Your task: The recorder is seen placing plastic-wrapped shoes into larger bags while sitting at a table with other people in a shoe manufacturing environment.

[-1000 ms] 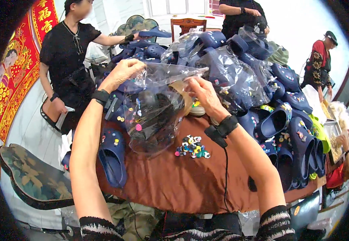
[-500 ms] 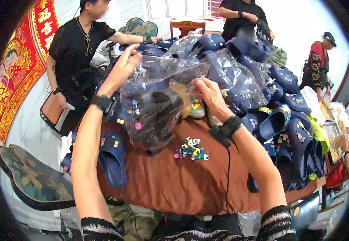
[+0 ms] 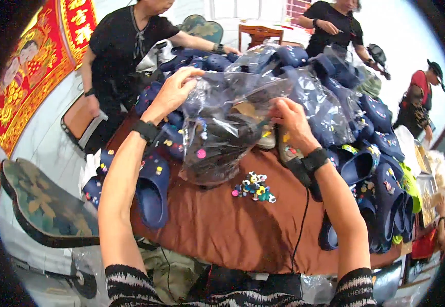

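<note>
A clear plastic bag (image 3: pixel 220 171) with dark clogs inside hangs over the brown-covered table, its mouth stretched wide between my hands. My left hand (image 3: pixel 175 94) pinches its upper left edge. At the opposite edge, my right hand (image 3: pixel 290 118) is closed on the plastic. A pink round charm shows through the bag's front. Below lies a small heap of colourful shoe charms (image 3: pixel 257 188). One navy clog (image 3: pixel 153 197) rests left of the bag, and a greyish clog (image 3: pixel 287 148) sits beside my right wrist.
Navy clogs (image 3: pixel 386 192) with charms are piled along the right side, with more bagged clogs (image 3: pixel 319 107) at the back. A black cable (image 3: pixel 300 233) runs down from my right wrist. Several people stand around the table. A chair (image 3: pixel 48 204) stands at the left.
My view has shifted, so the scene sits differently in it. Both hands still hold the bag's edges. The person at the back right now holds out a dark cap-like object.
</note>
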The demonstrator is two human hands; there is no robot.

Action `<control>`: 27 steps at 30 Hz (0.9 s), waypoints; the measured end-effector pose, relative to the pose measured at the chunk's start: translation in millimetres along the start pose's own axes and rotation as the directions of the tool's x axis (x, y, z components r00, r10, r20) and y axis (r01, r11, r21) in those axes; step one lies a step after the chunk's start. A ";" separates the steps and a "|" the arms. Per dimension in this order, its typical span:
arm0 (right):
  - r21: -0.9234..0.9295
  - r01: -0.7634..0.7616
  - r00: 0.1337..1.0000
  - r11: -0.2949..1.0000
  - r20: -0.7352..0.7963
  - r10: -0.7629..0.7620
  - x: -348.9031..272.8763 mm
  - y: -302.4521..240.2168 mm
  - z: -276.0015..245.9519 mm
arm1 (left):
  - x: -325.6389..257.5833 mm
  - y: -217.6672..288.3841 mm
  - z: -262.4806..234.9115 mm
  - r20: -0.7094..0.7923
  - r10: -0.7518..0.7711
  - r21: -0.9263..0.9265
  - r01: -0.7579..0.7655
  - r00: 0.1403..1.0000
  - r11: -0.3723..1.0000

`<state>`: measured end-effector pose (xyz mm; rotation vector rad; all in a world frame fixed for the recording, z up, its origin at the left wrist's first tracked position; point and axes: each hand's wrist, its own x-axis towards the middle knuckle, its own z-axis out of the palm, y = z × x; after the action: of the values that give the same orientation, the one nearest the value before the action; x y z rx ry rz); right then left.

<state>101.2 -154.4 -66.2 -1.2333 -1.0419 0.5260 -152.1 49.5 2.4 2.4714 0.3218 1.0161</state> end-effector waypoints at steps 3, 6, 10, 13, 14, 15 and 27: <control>0.036 -0.038 0.999 0.999 0.033 0.036 -6.4 -6.7 3.6 | -12.5 -14.7 -10.7 0.003 0.097 -0.006 -0.097 0.995 0.995; 0.085 0.032 0.999 0.996 0.032 -0.035 -7.8 -16.4 6.2 | -24.2 -13.0 -11.3 0.006 0.053 -0.073 -0.052 0.999 0.996; 0.109 0.083 0.997 0.991 -0.013 -0.082 -7.1 -29.8 3.8 | -30.9 6.7 -12.4 -0.042 -0.030 -0.160 0.023 0.999 0.987; 0.079 0.104 0.994 0.991 0.004 -0.105 -3.6 -28.1 1.1 | -36.8 9.5 -4.5 -0.007 -0.096 -0.108 0.094 0.995 0.990; 0.064 0.116 0.993 0.991 0.012 -0.117 -4.0 -27.8 0.8 | -36.5 8.4 -1.1 -0.002 -0.141 -0.099 0.140 0.990 0.985; 0.067 0.114 0.993 0.991 0.009 -0.114 -4.7 -27.8 2.4 | -36.0 7.6 1.6 0.003 -0.185 -0.088 0.185 0.983 0.979; 0.009 0.071 0.993 0.997 -0.100 -0.069 12.6 -9.8 -25.8 | 6.2 -30.9 -25.8 -0.320 -0.413 -0.686 0.093 0.853 0.722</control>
<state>127.4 -160.2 -52.1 -1.1954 -0.9927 0.4125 -167.4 86.9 7.5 1.4897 0.3704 1.3036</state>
